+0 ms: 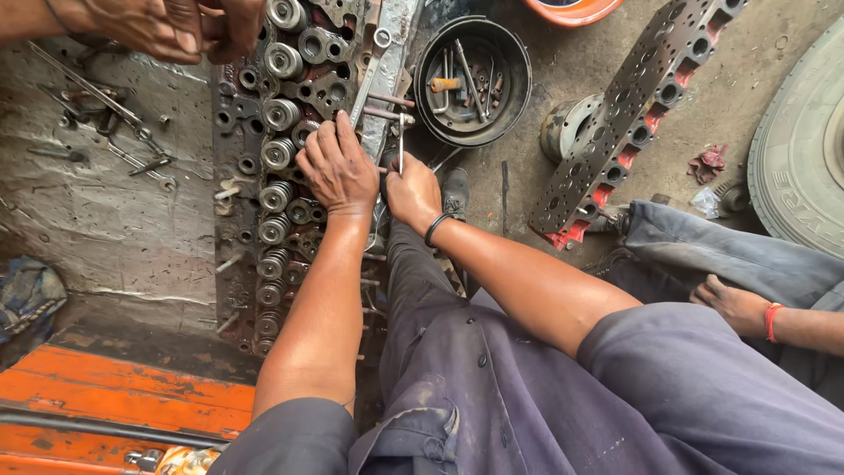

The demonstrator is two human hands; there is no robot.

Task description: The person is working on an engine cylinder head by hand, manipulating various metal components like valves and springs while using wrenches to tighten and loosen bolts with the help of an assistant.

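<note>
The long cylinder head, rows of valve springs facing up, lies with its long axis running away from the person, and beside its far end sits a round black pan holding loose tools and bolts. The left hand rests fingers-together on the head's near-right edge. Just beside it, the right hand is clamped on a thin upright metal rod.

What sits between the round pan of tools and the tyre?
In the head view, the perforated head gasket lies slantwise between the round pan and the tyre, over a metal ring.
</note>
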